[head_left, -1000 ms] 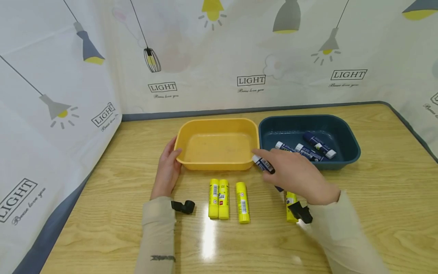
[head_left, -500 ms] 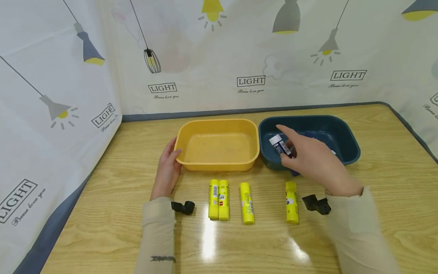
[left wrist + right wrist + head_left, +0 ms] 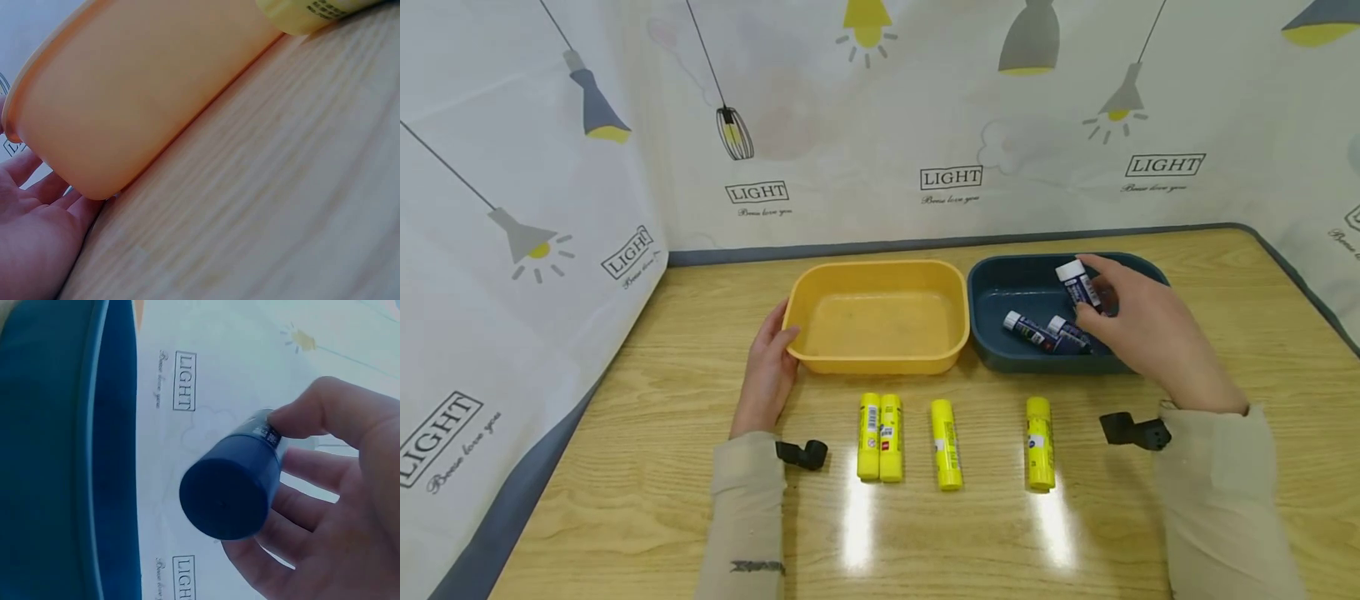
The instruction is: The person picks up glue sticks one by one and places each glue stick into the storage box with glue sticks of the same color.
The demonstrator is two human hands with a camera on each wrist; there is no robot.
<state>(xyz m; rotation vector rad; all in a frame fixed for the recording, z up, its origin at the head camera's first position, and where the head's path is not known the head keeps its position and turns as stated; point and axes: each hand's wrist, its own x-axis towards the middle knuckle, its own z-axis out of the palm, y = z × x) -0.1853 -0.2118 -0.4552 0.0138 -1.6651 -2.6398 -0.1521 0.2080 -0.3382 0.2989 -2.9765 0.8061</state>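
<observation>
My right hand (image 3: 1150, 325) pinches a dark blue glue stick (image 3: 1078, 285) with a white cap between thumb and fingers, over the dark teal bin (image 3: 1000, 364). In the right wrist view the glue stick (image 3: 228, 494) shows its round blue end, close to the bin's wall (image 3: 50, 456). Inside that bin lie more blue glue sticks (image 3: 1033, 331), partly covered by the hand. At the left end of the yellow bin (image 3: 880, 365), my left hand (image 3: 767, 367) grips the rim, thumb on top. From the left wrist view, its fingers (image 3: 47, 187) curl against the bin's outer wall (image 3: 137, 100).
In front of the bins lie yellow glue sticks: a touching pair (image 3: 880, 437), a single one (image 3: 947, 444) beside it, and another (image 3: 1040, 443) further right. The wooden table (image 3: 970, 542) ends at a printed curtain (image 3: 850, 125) behind. Both bins stand side by side.
My right hand has carried the blue glue stick from the front gap between the bins rightward and back, over the teal bin. One yellow glue stick has rolled slightly right. The left hand stays put.
</observation>
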